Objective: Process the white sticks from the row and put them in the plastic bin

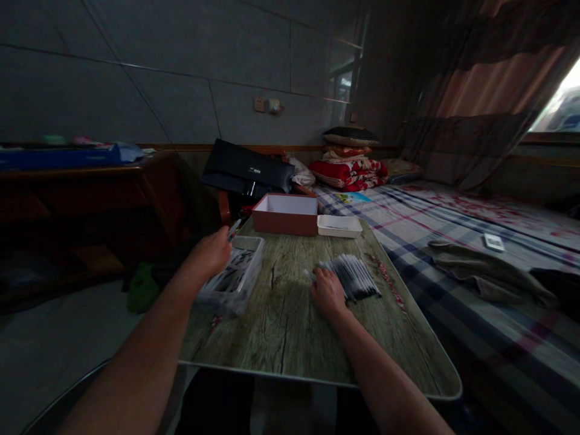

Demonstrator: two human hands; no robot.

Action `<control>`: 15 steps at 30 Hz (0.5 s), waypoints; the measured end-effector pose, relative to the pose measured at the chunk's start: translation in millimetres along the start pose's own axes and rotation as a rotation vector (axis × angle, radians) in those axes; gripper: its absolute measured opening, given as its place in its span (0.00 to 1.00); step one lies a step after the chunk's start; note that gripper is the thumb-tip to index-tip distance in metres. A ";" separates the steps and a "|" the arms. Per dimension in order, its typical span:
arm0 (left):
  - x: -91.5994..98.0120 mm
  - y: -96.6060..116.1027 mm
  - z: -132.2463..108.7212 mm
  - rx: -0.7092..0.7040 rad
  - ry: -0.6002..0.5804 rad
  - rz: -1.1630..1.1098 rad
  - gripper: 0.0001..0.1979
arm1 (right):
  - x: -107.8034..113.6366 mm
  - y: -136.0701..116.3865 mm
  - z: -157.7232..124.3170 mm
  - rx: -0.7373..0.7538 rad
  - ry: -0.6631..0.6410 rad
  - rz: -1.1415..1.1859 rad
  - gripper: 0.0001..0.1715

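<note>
Above the far left part of a clear plastic box (249, 279), my left hand (214, 252) is closed around a small whitish, pen-like item (234, 228). Dark and pale slender pieces lie inside that box. On the right half of the wood-patterned table (281, 326), a row of slim pens with clear barrels and dark ends (356, 275) lies side by side. My right hand (328, 292) rests at the row's left end, its fingers bent over a whitish piece whose tip sticks out to the left.
A reddish-brown open box (285, 222) and a white tray (339, 226) stand at the table's far edge. To the right is a bed with a plaid sheet (408, 229). A black bag (247, 170) lies behind the table, and a wooden desk (90, 181) stands at left.
</note>
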State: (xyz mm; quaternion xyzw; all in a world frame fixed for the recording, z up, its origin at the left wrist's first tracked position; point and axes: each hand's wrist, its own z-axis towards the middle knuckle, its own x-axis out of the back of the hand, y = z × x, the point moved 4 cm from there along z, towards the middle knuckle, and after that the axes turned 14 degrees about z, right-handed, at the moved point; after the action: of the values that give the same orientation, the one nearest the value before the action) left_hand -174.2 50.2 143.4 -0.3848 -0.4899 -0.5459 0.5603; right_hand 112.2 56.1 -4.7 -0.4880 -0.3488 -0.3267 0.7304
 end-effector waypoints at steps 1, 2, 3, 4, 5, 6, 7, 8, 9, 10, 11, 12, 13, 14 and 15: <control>-1.4 -6.9 1.3 0.018 0.004 0.100 0.13 | -0.1 0.2 0.0 0.005 0.002 0.011 0.17; -3.5 -12.3 2.0 0.034 0.000 0.174 0.13 | 0.1 0.3 0.0 0.009 0.004 0.020 0.17; -6.1 -16.5 2.1 0.047 -0.012 0.223 0.14 | 0.4 0.5 0.0 0.010 0.005 0.027 0.17; -9.2 -19.5 1.8 0.058 -0.032 0.248 0.14 | 0.8 0.7 0.0 0.009 0.007 0.033 0.17; -12.3 -21.6 1.4 0.064 -0.055 0.255 0.15 | 1.3 1.0 0.1 0.007 0.010 0.039 0.17; -15.4 -23.1 1.0 0.067 -0.077 0.249 0.16 | 1.8 1.1 0.1 0.004 0.011 0.047 0.17; -18.1 -24.4 0.7 0.070 -0.092 0.236 0.17 | 2.1 1.2 0.0 0.000 0.011 0.058 0.18; -20.3 -25.6 0.8 0.072 -0.096 0.219 0.18 | 2.4 1.2 -0.1 -0.002 0.014 0.073 0.18; -22.0 -26.7 1.0 0.070 -0.092 0.202 0.19 | 2.7 0.9 -0.3 0.000 0.020 0.091 0.19; -23.3 -27.7 1.2 0.066 -0.087 0.189 0.20 | 3.0 0.5 -0.5 0.005 0.031 0.114 0.20; -24.2 -28.3 1.3 0.057 -0.084 0.181 0.21 | 3.4 0.1 -0.7 0.011 0.047 0.142 0.21; -24.4 -28.1 1.0 0.047 -0.079 0.177 0.21 | 3.8 -0.3 -0.7 0.019 0.067 0.175 0.23; -23.3 -26.4 0.0 0.036 -0.065 0.174 0.22 | 4.1 -0.3 -0.6 0.025 0.090 0.217 0.24; -20.9 -22.8 -1.9 0.024 -0.035 0.165 0.22 | 4.2 -0.1 -0.2 0.030 0.109 0.267 0.27; -17.2 -16.7 -4.9 0.010 0.015 0.142 0.21 | 4.1 0.6 0.5 0.031 0.126 0.325 0.29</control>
State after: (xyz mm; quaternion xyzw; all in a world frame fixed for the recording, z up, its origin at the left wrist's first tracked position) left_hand -188.8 47.7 123.9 -0.4117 -0.4597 -0.5053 0.6032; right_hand 114.8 56.2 -1.4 -0.5052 -0.2241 -0.2287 0.8014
